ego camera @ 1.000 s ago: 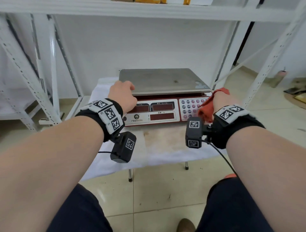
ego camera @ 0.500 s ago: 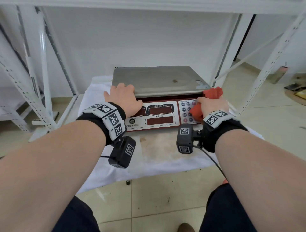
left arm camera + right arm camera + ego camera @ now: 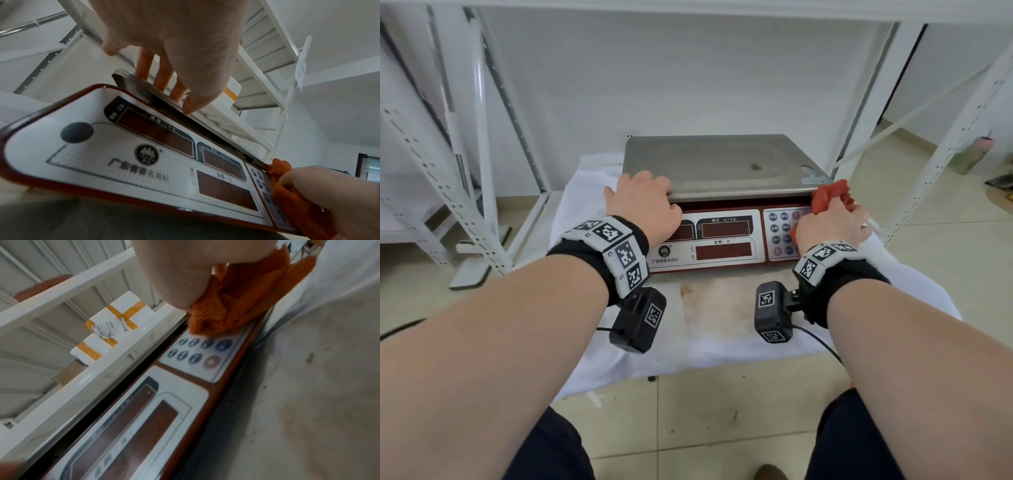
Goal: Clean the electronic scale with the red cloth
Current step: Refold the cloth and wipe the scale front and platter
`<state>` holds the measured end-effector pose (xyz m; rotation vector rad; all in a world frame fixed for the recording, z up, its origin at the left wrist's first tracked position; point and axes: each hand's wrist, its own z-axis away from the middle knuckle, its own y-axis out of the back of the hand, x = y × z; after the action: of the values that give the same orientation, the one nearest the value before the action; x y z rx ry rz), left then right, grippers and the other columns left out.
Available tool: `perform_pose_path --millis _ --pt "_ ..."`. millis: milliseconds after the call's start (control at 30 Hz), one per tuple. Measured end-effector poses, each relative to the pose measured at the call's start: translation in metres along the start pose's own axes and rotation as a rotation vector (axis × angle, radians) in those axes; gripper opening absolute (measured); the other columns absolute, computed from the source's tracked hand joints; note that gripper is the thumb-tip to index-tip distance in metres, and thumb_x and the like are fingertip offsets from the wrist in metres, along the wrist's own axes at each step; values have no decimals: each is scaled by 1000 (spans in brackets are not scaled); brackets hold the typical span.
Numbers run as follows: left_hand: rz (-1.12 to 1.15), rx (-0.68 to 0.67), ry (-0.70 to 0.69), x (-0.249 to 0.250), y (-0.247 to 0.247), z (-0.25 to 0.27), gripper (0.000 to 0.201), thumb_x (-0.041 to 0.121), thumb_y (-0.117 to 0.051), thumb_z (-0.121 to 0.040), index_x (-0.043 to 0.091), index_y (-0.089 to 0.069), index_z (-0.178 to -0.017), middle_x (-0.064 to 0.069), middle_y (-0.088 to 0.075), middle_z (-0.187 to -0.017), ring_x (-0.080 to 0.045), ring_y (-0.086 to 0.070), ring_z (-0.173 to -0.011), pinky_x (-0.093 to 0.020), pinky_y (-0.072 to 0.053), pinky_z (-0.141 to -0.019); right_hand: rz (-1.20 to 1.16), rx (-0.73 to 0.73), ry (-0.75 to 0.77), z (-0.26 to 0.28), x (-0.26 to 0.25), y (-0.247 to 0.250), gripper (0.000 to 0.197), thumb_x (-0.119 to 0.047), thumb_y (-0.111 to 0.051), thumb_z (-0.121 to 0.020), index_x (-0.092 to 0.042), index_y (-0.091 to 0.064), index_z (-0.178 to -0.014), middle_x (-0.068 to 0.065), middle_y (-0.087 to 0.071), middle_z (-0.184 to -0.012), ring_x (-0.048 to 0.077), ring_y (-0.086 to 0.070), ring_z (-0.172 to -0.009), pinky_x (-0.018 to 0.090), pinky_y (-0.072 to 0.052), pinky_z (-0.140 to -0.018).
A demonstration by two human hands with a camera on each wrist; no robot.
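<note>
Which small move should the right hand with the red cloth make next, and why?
Probably drag the red cloth leftward across the keypad. The right hand holds it bunched at the keypad's right end, most keys are uncovered, and the left hand steadies the electronic scale.

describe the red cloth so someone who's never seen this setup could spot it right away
Find the scale on the white-draped table. At its front right corner the right hand grips the red cloth, bunched against the keypad. It is the only soft, crumpled thing on the scale.

Head overhead; wrists low (scale (image 3: 722, 219) shared)
</note>
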<state>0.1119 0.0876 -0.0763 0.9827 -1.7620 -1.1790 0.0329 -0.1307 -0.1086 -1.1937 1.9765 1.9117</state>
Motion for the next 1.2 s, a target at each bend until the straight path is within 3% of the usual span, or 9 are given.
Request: perform_pose_path --millis 167,267,367,467,600,800,900,1033,1200 --pt "-3 -16 -18 -4 -1 1 35 30 -43 -86 23 -56 -118 -5 -51 -111 -30 -43 -109 -49 -34 -99 105 -11 145 35 -26 -16 34 -22 -49 -87 -13 -57 -119 12 -33 -131 33 -33 -121 44 -40 -90" --pt "-19 -5 -32 -4 -2 3 34 30 -43 -86 22 -55 -117 -5 -51 -111 -30 -43 -108 -49 -35 -98 131 -21 402 52 -24 -21 31 -22 -42 -90 -12 -60 -113 11 -37 -124 32 -37 -114 40 -39 -88" --pt "-38 -3 -42 -3 -2 5 34 31 -43 -86 22 -54 -117 -5 -51 -109 -30 -44 -107 -49 -35 -98 128 -51 546 40 -11 -8 30 -28 -44 -90 -13 -64 -107 8 -43 -122 30 -42 -112 37 -42 -82" --pt "-41 -6 -46 -3 -2 5 34 30 -43 -86 21 -54 -117 -5 -50 -109 -30 -44 -107 -48 -35 -98 198 -25 472 13 5 11 34 -28 -39 -92 -11 -62 -112 11 -49 -122 33 -45 -113 40 -43 -86" --pt "-38 -5 -58 -4 -3 5 34 30 -44 -86 20 -54 -117 -6 -51 -109 -30 -43 -107 -48 -35 -98 363 -72 331 -22 17 20 41 -22 -35 -87 -13 -54 -122 14 -45 -127 34 -42 -117 36 -38 -88" --pt "-21 -6 -60 -5 -3 4 33 29 -45 -86 20 -54 -116 -5 -50 -108 -30 -42 -106 -48 -38 -96 366 -26 296 -8 -7 16 42 -32 -36 -98 -1 -53 -120 15 -46 -126 33 -41 -117 39 -41 -78" --pt "-6 -9 -55 -6 -3 4 34 28 -45 -85 20 -53 -117 -5 -49 -109 -30 -42 -107 -48 -38 -96 360 -40 474 19 -22 9 39 -29 -37 -97 0 -59 -112 14 -45 -126 32 -39 -119 40 -43 -84" --pt "-19 -24 -49 -5 -1 5 36 29 -46 -85 21 -52 -119 -6 -49 -112 -30 -41 -111 -49 -36 -98 286 -133 672 33 -26 5 33 -25 -39 -94 -7 -65 -105 9 -44 -121 30 -37 -116 33 -37 -78" --pt "-32 -50 -49 -4 2 6 37 28 -46 -85 23 -51 -121 -4 -49 -113 -28 -41 -112 -50 -35 -99 259 -143 605 14 -2 13 31 -17 -41 -87 -15 -63 -109 15 -40 -123 35 -43 -109 39 -38 -94"
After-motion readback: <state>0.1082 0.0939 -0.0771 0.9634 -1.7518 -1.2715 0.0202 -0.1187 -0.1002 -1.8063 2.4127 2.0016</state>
